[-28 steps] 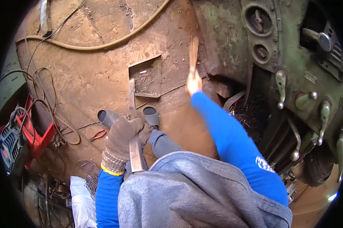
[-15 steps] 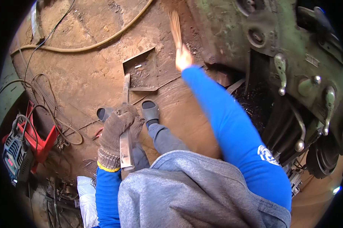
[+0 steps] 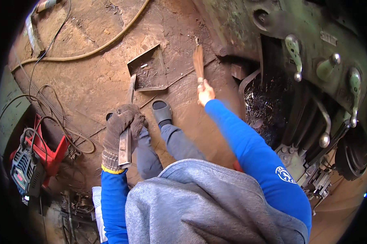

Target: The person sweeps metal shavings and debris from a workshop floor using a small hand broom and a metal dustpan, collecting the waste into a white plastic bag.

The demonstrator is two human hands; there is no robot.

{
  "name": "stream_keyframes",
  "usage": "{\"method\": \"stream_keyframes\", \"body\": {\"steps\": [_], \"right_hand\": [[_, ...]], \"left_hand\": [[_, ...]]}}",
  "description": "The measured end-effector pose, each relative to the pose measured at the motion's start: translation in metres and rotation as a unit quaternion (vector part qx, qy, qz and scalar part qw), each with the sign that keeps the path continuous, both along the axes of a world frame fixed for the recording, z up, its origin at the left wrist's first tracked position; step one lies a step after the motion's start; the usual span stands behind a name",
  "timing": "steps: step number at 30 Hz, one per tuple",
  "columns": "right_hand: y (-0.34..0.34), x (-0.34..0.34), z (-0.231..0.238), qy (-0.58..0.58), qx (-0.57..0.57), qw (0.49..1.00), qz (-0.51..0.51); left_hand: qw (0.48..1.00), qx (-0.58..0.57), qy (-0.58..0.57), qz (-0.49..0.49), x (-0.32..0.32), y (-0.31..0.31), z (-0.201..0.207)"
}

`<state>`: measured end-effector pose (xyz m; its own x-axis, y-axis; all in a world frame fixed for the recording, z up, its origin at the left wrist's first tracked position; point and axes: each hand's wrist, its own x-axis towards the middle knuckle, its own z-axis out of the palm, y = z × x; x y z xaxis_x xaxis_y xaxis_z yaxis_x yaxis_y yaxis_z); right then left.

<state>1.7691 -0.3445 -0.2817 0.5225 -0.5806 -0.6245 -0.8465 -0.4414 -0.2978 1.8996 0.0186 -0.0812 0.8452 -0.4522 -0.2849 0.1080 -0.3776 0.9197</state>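
In a brown knitted glove with a yellow cuff, my left hand (image 3: 124, 120) is closed around the long metal handle of a dustpan (image 3: 151, 88). The pan lies on the floor ahead of my feet, with dark dirt and a small white piece (image 3: 144, 65) in it. My bare right hand (image 3: 205, 93) grips a straw hand broom (image 3: 198, 65) by its bound end. Its bristles point away from me and touch or nearly touch the floor, right of the pan. A small light scrap (image 3: 197, 40) lies at the bristle tips.
A green machine with metal levers (image 3: 294, 57) stands at the right, dark shavings (image 3: 268, 101) piled in its recess. A tan hose (image 3: 90, 52) crosses the floor at the far left. Loose cables (image 3: 61, 118) lie near a blue-grey device (image 3: 27, 173) and a red frame (image 3: 53, 156).
My right hand has drawn the broom back toward me and slightly right, away from the machine's base. The dustpan has shifted slightly up and left in view, still in my left hand.
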Motion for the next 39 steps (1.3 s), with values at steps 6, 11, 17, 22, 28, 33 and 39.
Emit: {"method": "stream_keyframes", "body": {"steps": [6, 11, 17, 22, 28, 33, 39], "right_hand": [[0.007, -0.005, 0.055, -0.121, 0.055, 0.991, 0.010], [-0.044, 0.059, 0.019, -0.077, -0.048, 0.993, 0.072], [0.030, -0.014, 0.004, -0.050, 0.010, 0.998, 0.035], [0.073, -0.047, 0.055, 0.041, 0.051, 0.995, 0.077], [0.016, -0.017, 0.085, -0.064, 0.132, 0.989, -0.026], [-0.030, 0.022, 0.021, -0.073, -0.001, 0.997, -0.027], [0.109, -0.036, 0.089, 0.020, 0.106, 0.993, 0.048]], "left_hand": [[0.982, -0.041, 0.163, 0.084, -0.010, 0.006, 0.003], [0.999, 0.042, -0.002, -0.002, -0.009, -0.003, 0.007], [0.998, 0.049, 0.025, -0.017, -0.009, 0.001, 0.004], [0.995, 0.092, 0.016, -0.030, -0.010, 0.004, 0.007], [0.998, 0.057, -0.001, -0.005, -0.011, 0.000, 0.008], [0.999, 0.016, -0.003, -0.038, -0.004, -0.024, 0.010], [0.998, 0.039, -0.058, -0.003, -0.012, -0.031, 0.009]]}}
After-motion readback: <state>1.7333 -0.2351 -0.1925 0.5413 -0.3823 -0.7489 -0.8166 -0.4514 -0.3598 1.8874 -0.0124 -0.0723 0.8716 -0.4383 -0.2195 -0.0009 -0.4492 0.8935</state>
